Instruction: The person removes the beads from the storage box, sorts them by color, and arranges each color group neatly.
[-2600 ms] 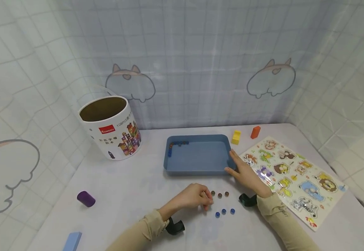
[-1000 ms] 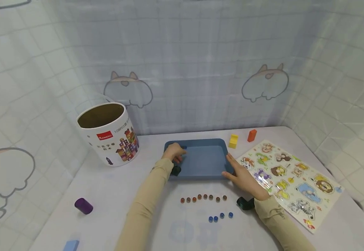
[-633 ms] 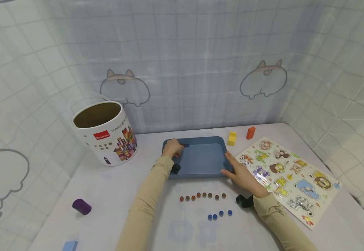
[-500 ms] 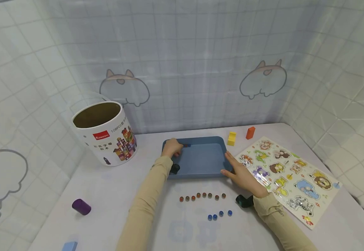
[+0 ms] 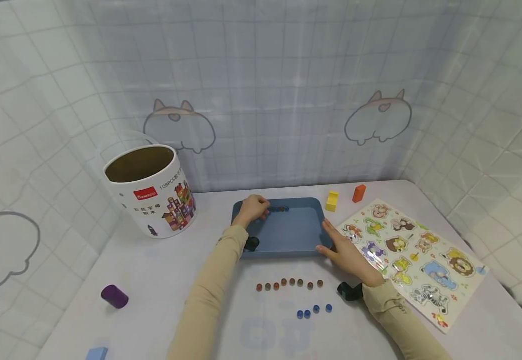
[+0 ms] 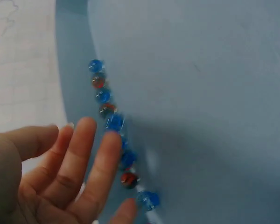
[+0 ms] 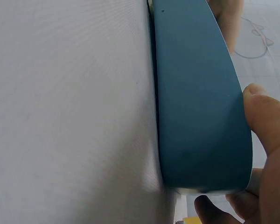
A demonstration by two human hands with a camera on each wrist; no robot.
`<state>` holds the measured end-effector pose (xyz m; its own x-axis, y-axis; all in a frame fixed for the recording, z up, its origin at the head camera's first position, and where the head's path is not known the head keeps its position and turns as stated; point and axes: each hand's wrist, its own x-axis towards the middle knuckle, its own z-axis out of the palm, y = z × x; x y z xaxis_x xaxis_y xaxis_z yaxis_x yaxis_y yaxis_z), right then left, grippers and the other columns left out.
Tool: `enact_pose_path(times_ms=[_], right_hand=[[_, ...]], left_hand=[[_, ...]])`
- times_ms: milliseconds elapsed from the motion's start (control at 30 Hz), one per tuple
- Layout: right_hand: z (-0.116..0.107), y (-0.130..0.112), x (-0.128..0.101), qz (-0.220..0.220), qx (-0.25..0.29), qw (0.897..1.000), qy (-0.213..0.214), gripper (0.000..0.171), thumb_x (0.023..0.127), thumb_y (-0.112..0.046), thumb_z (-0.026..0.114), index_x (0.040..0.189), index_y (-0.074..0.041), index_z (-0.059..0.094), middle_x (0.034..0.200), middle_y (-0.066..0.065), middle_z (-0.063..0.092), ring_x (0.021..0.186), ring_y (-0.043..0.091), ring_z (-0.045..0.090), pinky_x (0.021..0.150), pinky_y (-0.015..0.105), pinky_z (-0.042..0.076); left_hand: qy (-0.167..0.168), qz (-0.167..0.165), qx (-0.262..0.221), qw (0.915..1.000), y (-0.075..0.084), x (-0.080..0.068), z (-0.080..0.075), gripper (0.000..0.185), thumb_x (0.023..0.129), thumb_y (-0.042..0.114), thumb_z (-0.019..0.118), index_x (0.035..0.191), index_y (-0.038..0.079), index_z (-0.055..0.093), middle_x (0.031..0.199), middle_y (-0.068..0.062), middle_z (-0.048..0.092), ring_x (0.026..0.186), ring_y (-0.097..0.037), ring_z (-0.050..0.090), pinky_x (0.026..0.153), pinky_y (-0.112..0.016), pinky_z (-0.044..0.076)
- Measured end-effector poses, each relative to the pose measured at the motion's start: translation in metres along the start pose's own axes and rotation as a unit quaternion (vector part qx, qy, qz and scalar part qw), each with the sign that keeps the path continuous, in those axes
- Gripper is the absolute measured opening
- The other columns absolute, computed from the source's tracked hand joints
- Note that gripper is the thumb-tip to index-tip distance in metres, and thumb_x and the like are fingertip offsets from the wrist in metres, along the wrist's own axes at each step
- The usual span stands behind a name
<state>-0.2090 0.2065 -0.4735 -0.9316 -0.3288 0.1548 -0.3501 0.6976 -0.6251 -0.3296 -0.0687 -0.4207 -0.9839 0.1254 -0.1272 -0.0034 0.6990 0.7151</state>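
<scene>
My left hand (image 5: 254,207) reaches into the back left of the blue tray (image 5: 288,251), fingers loosely extended. In the left wrist view its fingertips (image 6: 113,142) lie right at a row of blue and orange-brown glass marbles (image 6: 129,180) along the tray's back wall. Part of that row is hidden by the hand in the head view. My right hand (image 5: 344,250) rests against the tray's right end with straight fingers along the side and thumb at the front corner; the right wrist view shows the thumb (image 7: 266,116) at the rim.
In front of the tray lie several brown marbles (image 5: 284,282) and several blue ones (image 5: 307,314). A white bucket (image 5: 153,205) and a purple cylinder (image 5: 115,296) are left. An animal puzzle board (image 5: 416,260), a yellow block (image 5: 332,201) and an orange block (image 5: 359,193) stand right.
My left hand has gone from the table marbles into the tray, then slid slightly right along the back wall. The marble row there now reaches further right. My right hand stays at the tray.
</scene>
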Motion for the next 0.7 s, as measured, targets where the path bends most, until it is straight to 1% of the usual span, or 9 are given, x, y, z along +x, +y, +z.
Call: enact_pose_path(times_ms=[133,200,300,367,433,500,600,700], right_hand=[[0.001,0.0,0.0,-0.002,-0.003,1.0,0.002,0.078,0.095,-0.033,0.062,0.151,0.004,0.023,0.159,0.023,0.018,0.145,0.042,0.025,0.113,0.057,0.028],[0.002,0.0,0.0,0.0,0.0,1.0,0.001,0.078,0.095,-0.033,0.062,0.151,0.004,0.023,0.16,0.022,0.018,0.145,0.041,0.024,0.114,0.057,0.028],[0.001,0.0,0.001,0.001,-0.004,1.0,-0.003,0.078,0.095,-0.034,0.061,0.151,0.004,0.023,0.16,0.023,0.018,0.145,0.042,0.024,0.114,0.057,0.027],[0.001,0.0,0.001,0.003,-0.005,1.0,-0.007,0.078,0.095,-0.034,0.061,0.151,0.004,0.023,0.16,0.023,0.017,0.145,0.042,0.024,0.114,0.057,0.027],[0.001,-0.001,0.001,0.004,-0.006,1.0,-0.009,0.078,0.095,-0.034,0.061,0.151,0.004,0.023,0.159,0.023,0.018,0.145,0.042,0.024,0.114,0.057,0.027],[0.0,-0.001,0.0,0.005,-0.005,1.0,-0.009,0.077,0.095,-0.033,0.061,0.151,0.004,0.023,0.159,0.023,0.018,0.145,0.042,0.024,0.114,0.058,0.027],[0.0,-0.002,0.0,0.004,-0.002,1.0,-0.004,0.077,0.095,-0.033,0.062,0.151,0.005,0.024,0.159,0.023,0.018,0.144,0.043,0.025,0.113,0.058,0.028],[0.003,-0.001,-0.001,0.001,0.002,1.0,0.002,0.077,0.095,-0.032,0.062,0.151,0.005,0.024,0.159,0.023,0.019,0.144,0.043,0.025,0.113,0.059,0.028]], left_hand=[[0.005,-0.006,0.009,0.9999,0.004,-0.005,-0.006,0.03,0.101,0.022,0.053,0.119,0.002,0.066,0.098,-0.014,0.074,0.086,-0.027,0.072,0.084,-0.039,0.056],[0.0,-0.023,0.024,0.9994,0.004,-0.007,-0.009,0.031,0.1,0.022,0.053,0.116,0.001,0.068,0.097,-0.014,0.074,0.085,-0.026,0.072,0.087,-0.041,0.055],[-0.02,-0.058,0.06,0.9963,0.001,-0.009,-0.012,0.032,0.099,0.025,0.054,0.108,0.001,0.072,0.093,-0.012,0.075,0.078,-0.021,0.07,0.084,-0.039,0.056],[-0.045,-0.077,0.064,0.9939,0.0,-0.01,-0.011,0.032,0.098,0.027,0.055,0.107,0.001,0.073,0.093,-0.012,0.075,0.074,-0.019,0.069,0.077,-0.035,0.057],[-0.076,-0.084,0.059,0.9919,0.002,-0.011,-0.008,0.032,0.098,0.027,0.055,0.109,0.001,0.072,0.095,-0.012,0.075,0.071,-0.017,0.068,0.072,-0.033,0.057],[-0.106,-0.082,0.042,0.9901,0.009,-0.012,-0.002,0.032,0.098,0.026,0.055,0.113,0.001,0.069,0.098,-0.012,0.075,0.069,-0.016,0.067,0.071,-0.031,0.057],[-0.142,-0.078,0.0,0.9869,0.025,-0.012,0.01,0.034,0.098,0.023,0.056,0.121,-0.001,0.065,0.101,-0.013,0.074,0.066,-0.015,0.065,0.07,-0.03,0.057],[-0.17,-0.089,-0.056,0.9797,0.041,-0.012,0.024,0.038,0.098,0.02,0.055,0.129,-0.002,0.058,0.106,-0.016,0.073,0.063,-0.013,0.063,0.072,-0.03,0.057]])
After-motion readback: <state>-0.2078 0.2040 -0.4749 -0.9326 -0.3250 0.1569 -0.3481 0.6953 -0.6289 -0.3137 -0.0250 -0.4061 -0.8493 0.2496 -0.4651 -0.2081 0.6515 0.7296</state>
